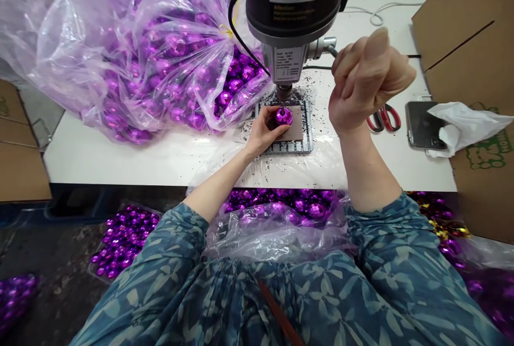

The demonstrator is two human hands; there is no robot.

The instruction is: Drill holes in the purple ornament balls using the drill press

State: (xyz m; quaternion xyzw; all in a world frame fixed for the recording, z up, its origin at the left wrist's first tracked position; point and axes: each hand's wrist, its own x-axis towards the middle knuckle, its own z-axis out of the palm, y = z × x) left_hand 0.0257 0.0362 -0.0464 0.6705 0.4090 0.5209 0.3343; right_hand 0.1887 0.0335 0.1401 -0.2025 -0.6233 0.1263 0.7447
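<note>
A shiny purple faceted ball [284, 116] sits on a flat brown pad [296, 127] on the metal base plate [308, 142] of a drill press [287, 62]. My left hand [265, 130] pinches the ball from its left side with thumb and fingers. The chuck [284, 92] is directly above the ball; whether the bit touches it cannot be made out. My right hand [367, 78] is closed around the end of the press's lever [329, 46], at the right of the machine. Its fingers hide most of the lever.
A big clear bag [160, 67] of purple balls fills the table's left. Red-handled scissors [384, 119], a phone [425, 125] and white tissue [466, 123] lie right. Cardboard boxes [474, 40] stand at the right edge. Dark shavings surround the base; more purple balls [128, 239] are below the table.
</note>
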